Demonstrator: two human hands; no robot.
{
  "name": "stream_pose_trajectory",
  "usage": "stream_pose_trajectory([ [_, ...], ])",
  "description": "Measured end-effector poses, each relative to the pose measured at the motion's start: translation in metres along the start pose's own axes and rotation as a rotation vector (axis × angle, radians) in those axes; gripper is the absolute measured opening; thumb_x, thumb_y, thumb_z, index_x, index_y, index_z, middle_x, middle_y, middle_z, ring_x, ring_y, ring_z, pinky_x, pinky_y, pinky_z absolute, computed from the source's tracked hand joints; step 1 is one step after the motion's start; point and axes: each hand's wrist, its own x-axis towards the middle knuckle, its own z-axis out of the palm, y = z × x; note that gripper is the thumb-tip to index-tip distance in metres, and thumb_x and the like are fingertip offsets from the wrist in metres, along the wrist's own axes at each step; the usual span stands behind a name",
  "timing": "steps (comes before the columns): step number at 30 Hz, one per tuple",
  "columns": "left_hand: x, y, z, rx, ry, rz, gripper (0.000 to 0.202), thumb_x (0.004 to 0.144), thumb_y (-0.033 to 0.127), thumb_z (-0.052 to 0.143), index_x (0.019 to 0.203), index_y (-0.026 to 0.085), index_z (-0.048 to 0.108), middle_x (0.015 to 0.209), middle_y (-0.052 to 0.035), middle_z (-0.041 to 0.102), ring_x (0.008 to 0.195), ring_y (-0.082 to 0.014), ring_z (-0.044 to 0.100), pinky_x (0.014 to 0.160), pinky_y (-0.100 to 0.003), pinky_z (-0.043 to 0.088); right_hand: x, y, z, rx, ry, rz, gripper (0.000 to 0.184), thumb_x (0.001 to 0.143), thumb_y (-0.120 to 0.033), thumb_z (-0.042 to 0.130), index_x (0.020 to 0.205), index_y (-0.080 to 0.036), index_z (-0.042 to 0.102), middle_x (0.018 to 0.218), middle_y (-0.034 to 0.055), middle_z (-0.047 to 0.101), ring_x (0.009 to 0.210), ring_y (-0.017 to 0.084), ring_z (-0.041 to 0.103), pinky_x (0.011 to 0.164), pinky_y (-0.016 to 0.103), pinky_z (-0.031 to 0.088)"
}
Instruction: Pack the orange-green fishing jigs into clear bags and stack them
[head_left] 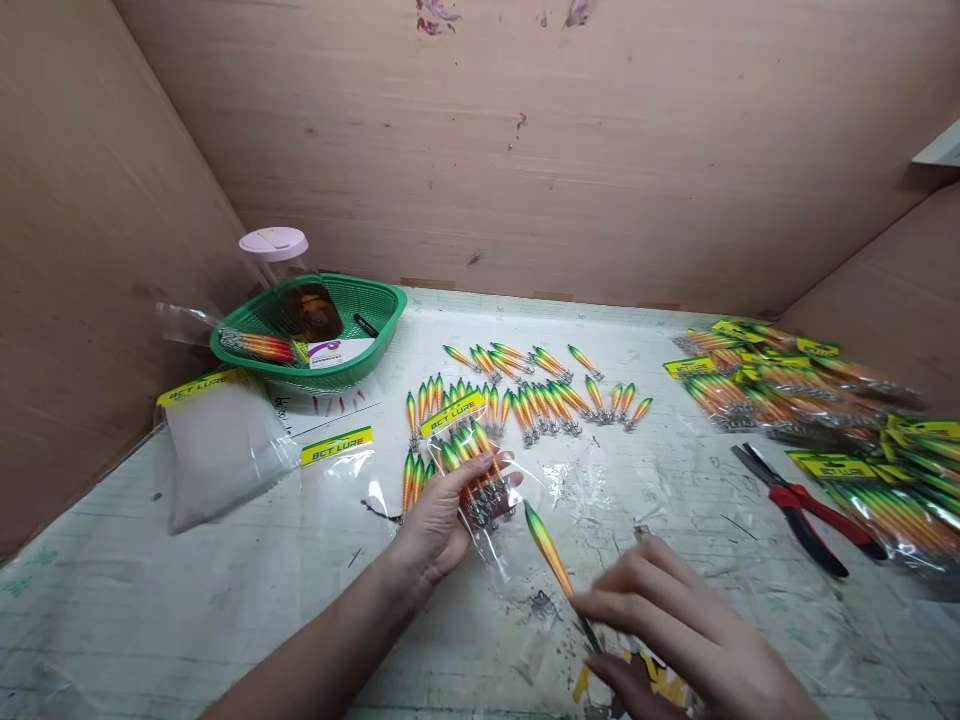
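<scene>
My left hand [439, 520] is closed on a clear plastic bag [469, 455] with a yellow BCT LURE header; several green-orange-yellow fishing lures sit inside it. My right hand [667, 630] pinches the hook end of a single lure [547, 548], whose green tip points toward the bag's open end. Loose lures [540, 395] lie in rows on the white table just beyond the bag.
A green basket [375, 300] with a pink-lidded jar [276, 250] stands at the back left. Empty header bags [217, 440] lie at the left. Filled lure packs [810, 400] are piled at the right, with red-handled pliers [806, 505] beside them. Brown walls enclose the table.
</scene>
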Motion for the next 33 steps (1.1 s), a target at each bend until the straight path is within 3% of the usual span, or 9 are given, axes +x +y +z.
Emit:
stream_pose_trajectory([
  [3,0.0,-0.003,0.002,0.001,0.016,0.026,0.008,0.08,0.009,0.068,0.086,0.008,0.073,0.083,-0.0092,0.076,0.062,-0.0164,0.07,0.054,-0.028,0.06,0.014,0.002,0.028,-0.223,0.196,-0.015,0.027,0.089,-0.009,0.056,0.115,-0.014,0.059,0.09,0.0093,0.071,0.079,0.021,0.059,0.07,0.035,0.052],
  [6,0.0,-0.003,0.002,0.007,0.001,0.036,0.005,0.079,0.009,0.068,0.082,0.008,0.072,0.077,-0.008,0.074,0.06,-0.0169,0.07,0.055,-0.029,0.061,0.021,0.006,0.042,-0.372,0.306,-0.066,0.019,0.088,-0.007,0.057,0.104,-0.014,0.063,0.095,0.0122,0.072,0.084,0.024,0.059,0.07,0.039,0.052],
  [13,-0.003,-0.007,0.0,0.075,-0.041,0.016,0.013,0.075,0.014,0.074,0.086,0.009,0.071,0.079,-0.0098,0.075,0.065,-0.0195,0.071,0.059,-0.031,0.061,0.025,0.007,0.044,-0.269,0.366,-0.007,0.014,0.087,-0.005,0.058,0.094,-0.016,0.063,0.079,0.0073,0.064,0.074,0.018,0.053,0.063,0.033,0.047],
  [20,-0.011,-0.013,0.001,0.118,-0.104,0.0,0.025,0.067,0.018,0.081,0.088,0.009,0.071,0.082,-0.0109,0.075,0.066,-0.0193,0.07,0.058,-0.031,0.06,0.027,0.008,0.047,-0.091,0.424,0.15,0.015,0.086,-0.008,0.061,0.081,-0.02,0.054,0.074,0.0018,0.055,0.071,0.016,0.053,0.062,0.028,0.046],
  [24,-0.012,-0.014,-0.001,0.178,-0.189,-0.028,0.035,0.062,0.024,0.086,0.091,0.01,0.071,0.085,-0.01,0.075,0.068,-0.0189,0.069,0.058,-0.031,0.06,0.024,0.012,0.044,-0.045,0.448,0.209,0.01,0.087,-0.011,0.062,0.087,-0.02,0.057,0.079,0.0028,0.055,0.073,0.016,0.055,0.061,0.028,0.049],
  [31,-0.011,-0.027,0.004,0.31,-0.353,-0.118,0.038,0.057,0.03,0.089,0.081,0.009,0.068,0.075,-0.0068,0.07,0.066,-0.0148,0.065,0.06,-0.024,0.054,-0.014,0.018,0.049,-0.069,0.409,0.094,0.022,0.086,0.0,0.055,0.096,-0.019,0.06,0.077,0.003,0.055,0.07,0.014,0.055,0.058,0.025,0.049],
  [33,-0.014,-0.032,0.007,0.338,-0.38,-0.149,0.043,0.059,0.029,0.088,0.092,0.01,0.067,0.084,-0.0085,0.071,0.07,-0.0141,0.066,0.064,-0.022,0.052,-0.03,0.021,0.055,-0.098,0.437,0.119,0.022,0.085,0.0,0.056,0.096,-0.019,0.059,0.077,0.003,0.056,0.069,0.015,0.055,0.059,0.027,0.049],
])
